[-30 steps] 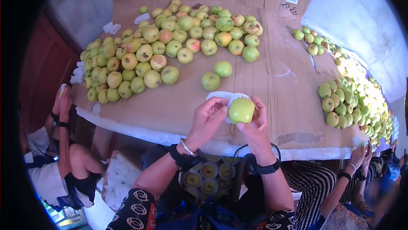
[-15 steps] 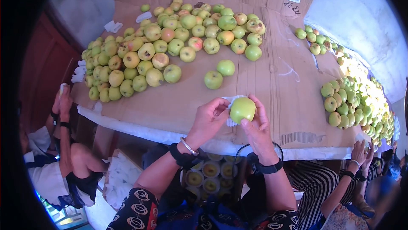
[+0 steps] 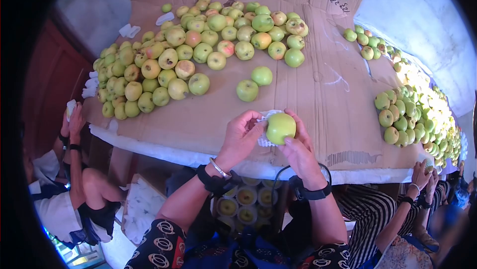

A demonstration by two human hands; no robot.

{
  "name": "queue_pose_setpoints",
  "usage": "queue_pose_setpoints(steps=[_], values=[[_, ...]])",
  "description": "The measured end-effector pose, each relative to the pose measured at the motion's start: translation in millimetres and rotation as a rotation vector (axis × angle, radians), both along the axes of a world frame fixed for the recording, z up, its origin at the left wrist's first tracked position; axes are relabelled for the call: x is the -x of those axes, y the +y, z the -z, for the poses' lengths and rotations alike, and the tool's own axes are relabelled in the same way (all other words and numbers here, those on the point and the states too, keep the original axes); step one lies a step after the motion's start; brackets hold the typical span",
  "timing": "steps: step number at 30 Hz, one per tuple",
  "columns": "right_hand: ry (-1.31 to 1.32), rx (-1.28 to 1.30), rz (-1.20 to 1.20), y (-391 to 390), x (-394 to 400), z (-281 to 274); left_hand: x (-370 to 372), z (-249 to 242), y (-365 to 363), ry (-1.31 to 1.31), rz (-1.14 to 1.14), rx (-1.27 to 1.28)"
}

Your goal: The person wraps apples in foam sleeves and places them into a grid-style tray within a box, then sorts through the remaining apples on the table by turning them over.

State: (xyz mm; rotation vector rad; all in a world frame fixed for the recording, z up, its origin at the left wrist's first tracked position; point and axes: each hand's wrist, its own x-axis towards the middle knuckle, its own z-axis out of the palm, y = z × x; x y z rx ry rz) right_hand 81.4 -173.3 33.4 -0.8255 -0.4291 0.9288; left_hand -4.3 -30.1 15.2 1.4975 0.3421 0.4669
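A green apple (image 3: 281,128) is held over the front part of the cardboard-covered table (image 3: 218,115). My right hand (image 3: 301,152) grips it, with the thumb on its lower side and the fingers behind. My left hand (image 3: 241,137) pinches the edge of a white foam net (image 3: 266,141), which lies against the apple's left side. Beyond my hands sit two loose green apples (image 3: 247,90). A large heap of green and yellowish apples (image 3: 177,89) spreads over the back and left of the table.
More apples (image 3: 391,135) are piled at the right. Co-workers' hands (image 3: 74,120) show at the left edge and others (image 3: 422,178) at the right. Below the table edge stands a box of wrapped apples (image 3: 246,197); white nets (image 3: 141,209) fill a box at lower left.
The held apple has tilted slightly and shifted a little left, with more net showing below it. The co-workers' hands at both sides have moved slightly.
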Motion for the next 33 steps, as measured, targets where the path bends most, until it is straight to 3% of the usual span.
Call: queue_pose_setpoints(steps=[11,13,16,20,26,28,33], values=[[-0.198,0.153,0.091,-0.1,-0.2,4.9,-1.5,-15.5,-5.0,-0.118,-0.072,0.038],[-0.265,0.154,0.141,2.5,0.9,6.6,2.5,-24.0,-3.8,-0.062,-0.121,-0.231],[-0.311,0.199,0.11,3.5,-1.1,9.2,3.0,-28.6,-2.7,-0.146,-0.109,-0.42],[-0.403,0.219,0.204,6.7,-0.1,16.8,6.5,-34.0,-13.2,-0.154,-0.06,-0.463],[-0.56,0.264,0.463,12.1,0.2,17.4,5.9,-12.6,-21.2,-0.072,-0.045,-0.31],[-0.99,0.456,0.614,11.4,-5.0,20.1,4.7,-5.8,-21.1,-0.053,-0.001,-0.063],[-1.185,0.477,0.674,13.8,-8.6,10.0,0.9,-6.9,-30.0,-0.088,0.054,0.281]])
